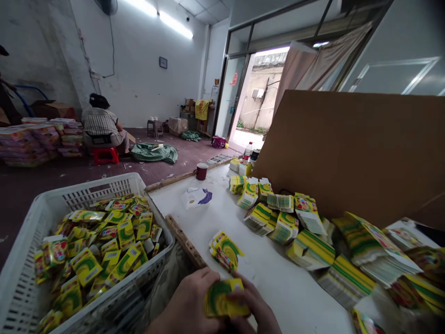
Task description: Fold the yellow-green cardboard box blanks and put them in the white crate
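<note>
Both my hands meet at the bottom edge of the view over the white table (278, 283). My left hand (189, 301) and my right hand (255, 308) are closed on one small yellow-and-green carton (222, 299) held between them. Just beyond the hands a short stack of the same flat cartons (225, 250) lies on the table. To my left stands a white plastic crate (31, 278) filled with several folded yellow-green cartons (104, 250).
Piles of flat cartons (313, 232) run along the table's right side against a large brown cardboard sheet (354, 148). A red mug (200, 171) sits at the table's far end. A person sits on a red stool (104, 155) across the room beside stacked goods.
</note>
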`<control>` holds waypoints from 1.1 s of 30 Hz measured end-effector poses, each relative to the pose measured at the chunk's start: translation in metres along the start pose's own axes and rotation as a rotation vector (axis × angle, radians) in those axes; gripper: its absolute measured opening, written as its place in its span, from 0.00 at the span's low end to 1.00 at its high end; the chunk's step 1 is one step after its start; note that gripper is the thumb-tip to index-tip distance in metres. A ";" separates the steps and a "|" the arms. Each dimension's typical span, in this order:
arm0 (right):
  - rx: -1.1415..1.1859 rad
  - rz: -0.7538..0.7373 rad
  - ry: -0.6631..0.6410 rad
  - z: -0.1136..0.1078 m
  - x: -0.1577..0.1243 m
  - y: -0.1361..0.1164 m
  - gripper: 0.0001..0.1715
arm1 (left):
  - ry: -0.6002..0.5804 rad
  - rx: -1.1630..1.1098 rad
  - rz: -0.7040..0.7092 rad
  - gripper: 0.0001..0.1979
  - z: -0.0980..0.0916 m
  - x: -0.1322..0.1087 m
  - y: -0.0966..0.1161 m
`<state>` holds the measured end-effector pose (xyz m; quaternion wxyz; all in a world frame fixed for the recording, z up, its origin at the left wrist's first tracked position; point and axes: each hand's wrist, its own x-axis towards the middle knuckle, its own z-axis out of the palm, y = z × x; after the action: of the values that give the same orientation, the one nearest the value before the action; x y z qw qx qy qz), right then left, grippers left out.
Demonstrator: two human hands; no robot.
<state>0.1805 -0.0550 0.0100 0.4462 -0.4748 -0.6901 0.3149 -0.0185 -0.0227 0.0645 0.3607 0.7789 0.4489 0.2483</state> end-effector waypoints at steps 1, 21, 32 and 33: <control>0.036 0.006 0.063 0.005 0.000 0.000 0.21 | 0.027 -0.044 0.002 0.18 0.001 -0.001 -0.001; -0.710 0.333 0.212 0.034 0.059 0.030 0.21 | 0.735 -1.079 -0.412 0.28 0.000 0.004 -0.054; -0.771 0.349 0.148 0.026 0.055 0.046 0.20 | 0.533 -1.071 -0.395 0.21 0.013 -0.005 -0.036; -0.772 0.344 0.133 0.025 0.056 0.048 0.19 | 0.527 -1.075 -0.390 0.21 0.013 -0.005 -0.035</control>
<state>0.1673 0.0144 -0.0235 0.2201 -0.7347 -0.6377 0.0720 -0.0297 -0.0196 0.0285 0.6178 0.3053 0.4690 0.5525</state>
